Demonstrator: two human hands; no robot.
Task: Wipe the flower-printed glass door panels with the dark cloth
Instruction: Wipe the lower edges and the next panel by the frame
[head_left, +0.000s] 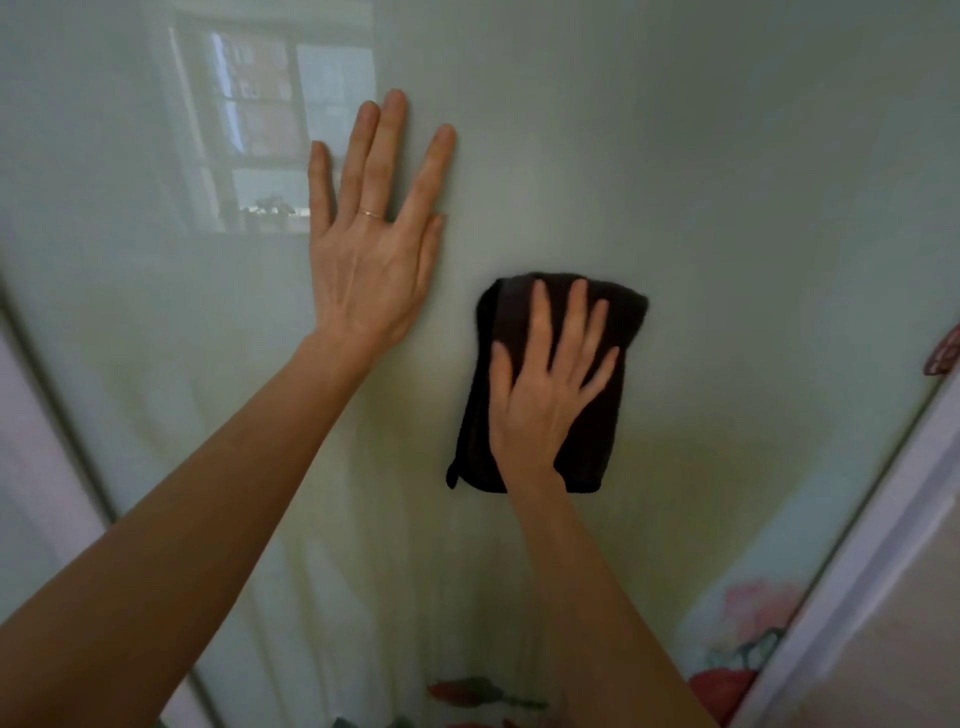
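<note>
Glass of the pale green door panel (727, 182) fills your view, with printed flowers (724, 683) showing only along its lower edge. Your left hand (369, 244) lies flat on the pane, fingers straight and spread, a thin ring (370, 213) on one finger. Your right hand (545, 400), lower and to the right, presses the folded dark cloth (480, 431) against the glass with straight, spread fingers; the cloth sits near the middle of the panel. Your hands are apart, not touching. A window reflection (260, 130) shows just left of your left hand's fingers.
</note>
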